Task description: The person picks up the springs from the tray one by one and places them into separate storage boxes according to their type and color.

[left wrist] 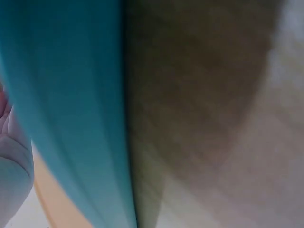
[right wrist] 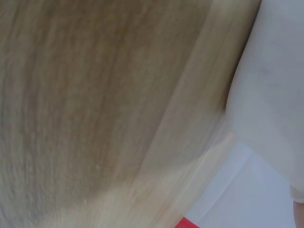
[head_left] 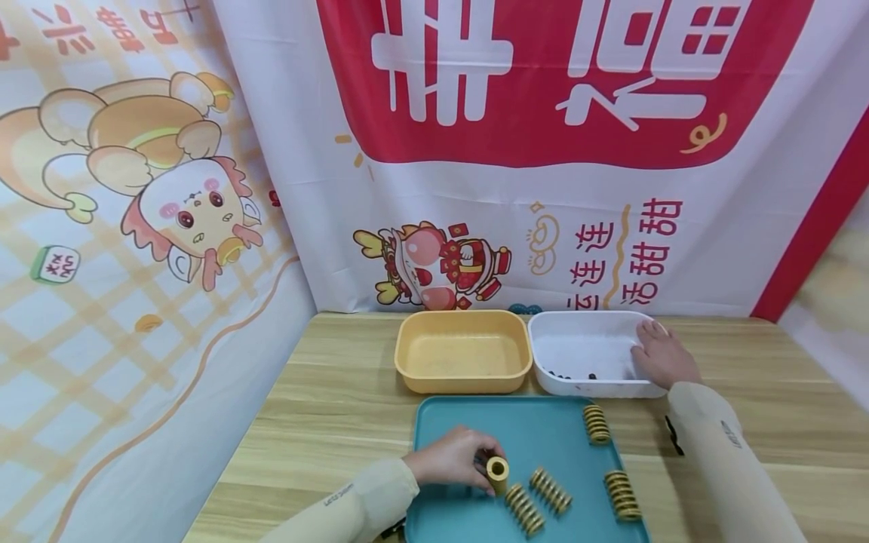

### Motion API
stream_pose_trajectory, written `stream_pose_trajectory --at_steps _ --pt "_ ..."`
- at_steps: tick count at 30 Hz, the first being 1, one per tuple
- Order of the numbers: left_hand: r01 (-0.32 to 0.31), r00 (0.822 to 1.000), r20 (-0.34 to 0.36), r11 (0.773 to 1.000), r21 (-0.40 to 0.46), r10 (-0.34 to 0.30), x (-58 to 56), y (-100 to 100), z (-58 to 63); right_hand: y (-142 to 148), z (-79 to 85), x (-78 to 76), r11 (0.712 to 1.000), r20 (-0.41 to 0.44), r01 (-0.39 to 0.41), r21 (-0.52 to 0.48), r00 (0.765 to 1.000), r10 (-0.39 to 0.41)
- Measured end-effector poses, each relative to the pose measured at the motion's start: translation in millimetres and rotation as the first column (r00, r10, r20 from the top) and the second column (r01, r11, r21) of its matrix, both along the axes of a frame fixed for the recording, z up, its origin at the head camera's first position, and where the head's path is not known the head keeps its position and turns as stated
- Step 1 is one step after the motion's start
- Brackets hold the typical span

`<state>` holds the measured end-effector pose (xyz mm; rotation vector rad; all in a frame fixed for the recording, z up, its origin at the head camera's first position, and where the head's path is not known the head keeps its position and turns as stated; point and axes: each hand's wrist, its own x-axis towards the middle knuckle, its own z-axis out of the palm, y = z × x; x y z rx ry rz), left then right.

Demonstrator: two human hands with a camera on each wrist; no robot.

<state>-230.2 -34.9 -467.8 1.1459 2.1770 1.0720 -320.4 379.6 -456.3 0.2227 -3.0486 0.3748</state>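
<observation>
My left hand [head_left: 453, 458] is over the left part of the teal tray [head_left: 468, 422], pinching a gold spring [head_left: 498, 469]. The spring stands nearly upright, its ring-shaped end facing up; the fingers hide part of its side. Just right of it, two more gold springs [head_left: 525, 510] [head_left: 551, 490] lie on the tray. My right hand [head_left: 667, 354] rests over the right wall of the white bin [head_left: 584, 387], its fingers reaching inside. Small dark pieces [head_left: 593, 376] lie on the bin's floor, apart from the fingers. Neither wrist view shows what the hands hold.
Left of the white bin stands a yellow bin [head_left: 464, 383], close against it. Two further gold springs [head_left: 597, 424] [head_left: 622, 495] lie along the tray's right edge. The wooden table [head_left: 326, 392] ends at a printed cloth [head_left: 326, 256] hanging behind.
</observation>
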Motion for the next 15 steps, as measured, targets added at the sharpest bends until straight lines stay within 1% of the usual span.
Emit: stream_pose_trajectory --at_steps 3,6,10,15 --pt "0.013 1.0 -0.023 1.0 -0.001 -0.013 -0.2 0.0 -0.8 -0.6 -0.5 0.0 1.0 0.0 0.004 -0.001 1.0 -0.004" --pt "0.029 0.997 -0.067 1.0 -0.005 -0.029 -0.2 -0.2 -1.1 -0.7 -0.2 -0.1 1.0 0.004 0.004 -0.001 1.0 -0.004" --pt "0.034 0.993 -0.111 0.999 -0.013 -0.035 -0.4 0.0 -0.3 -1.0 -0.8 -0.1 1.0 0.01 0.008 -0.01 1.0 -0.008" --pt "0.03 0.995 -0.093 0.999 -0.015 -0.031 -1.4 0.4 -0.4 0.0 -2.2 -0.6 1.0 0.005 0.011 -0.015 1.0 -0.011"
